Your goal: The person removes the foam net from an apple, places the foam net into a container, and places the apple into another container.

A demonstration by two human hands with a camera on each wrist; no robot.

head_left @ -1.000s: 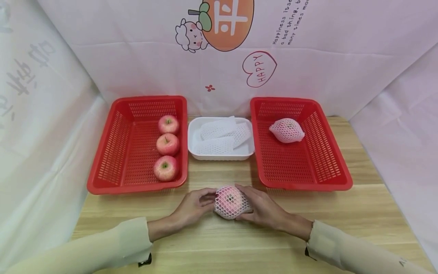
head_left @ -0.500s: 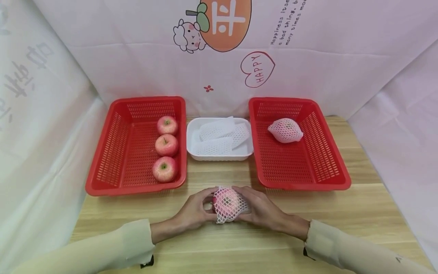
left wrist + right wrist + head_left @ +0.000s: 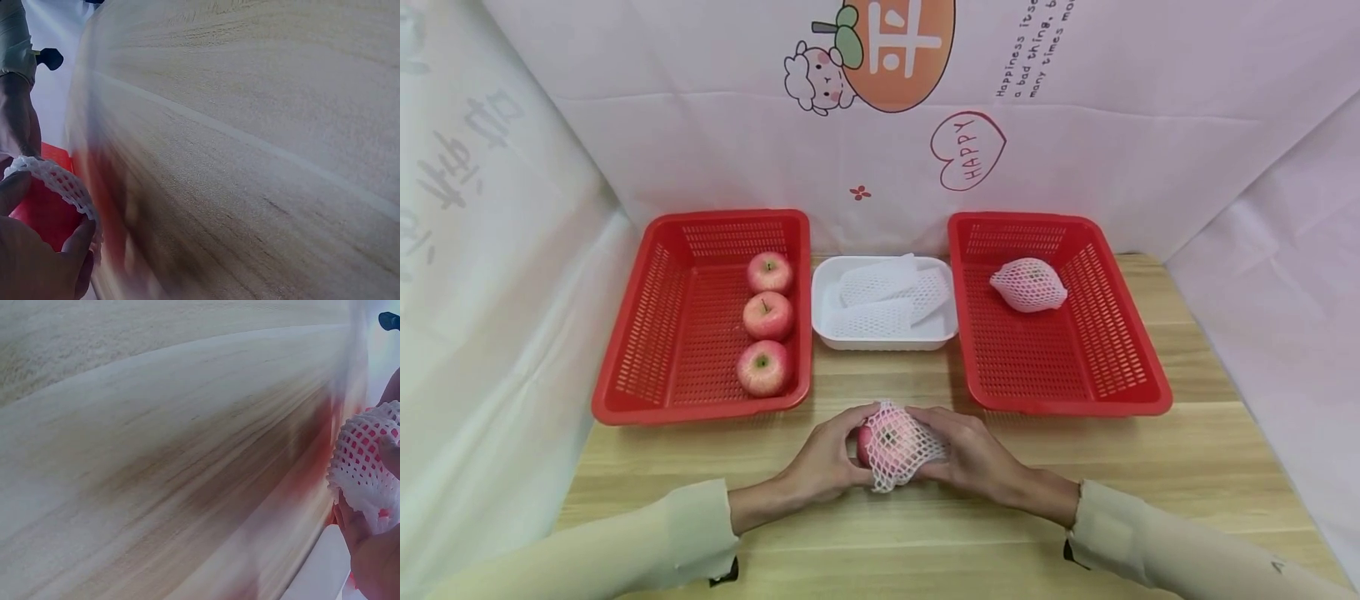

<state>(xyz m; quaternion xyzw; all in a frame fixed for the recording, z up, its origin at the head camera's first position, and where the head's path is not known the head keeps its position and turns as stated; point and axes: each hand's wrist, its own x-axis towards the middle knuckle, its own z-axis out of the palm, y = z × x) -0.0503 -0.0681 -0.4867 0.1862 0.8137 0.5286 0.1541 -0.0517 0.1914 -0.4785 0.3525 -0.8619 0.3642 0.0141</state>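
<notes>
Just in front of me, both hands hold an apple (image 3: pixel 867 446) partly covered by a white foam net sleeve (image 3: pixel 901 454). The apple's left side shows bare red skin at the sleeve's open rim. My left hand (image 3: pixel 827 458) pinches that rim, thumb on the near side and fingers on the far side; the left wrist view shows the netting (image 3: pixel 59 181) under its fingertips. On the right, my right hand (image 3: pixel 977 458) grips the netted apple, its fingers and thumb curled round the sleeve (image 3: pixel 365 453).
At the left stands a red basket (image 3: pixel 610 367) with three bare apples (image 3: pixel 767 315). A white tray (image 3: pixel 887 344) of foam net sleeves (image 3: pixel 880 283) sits in the middle. The right red basket (image 3: pixel 1138 358) holds one netted apple (image 3: pixel 1028 285). Fabric walls (image 3: pixel 700 150) enclose the table.
The sleeve's left rim has spread and shifted, baring the apple's left side. My left hand's fingers and thumb have moved apart around the rim. The right hand has barely moved.
</notes>
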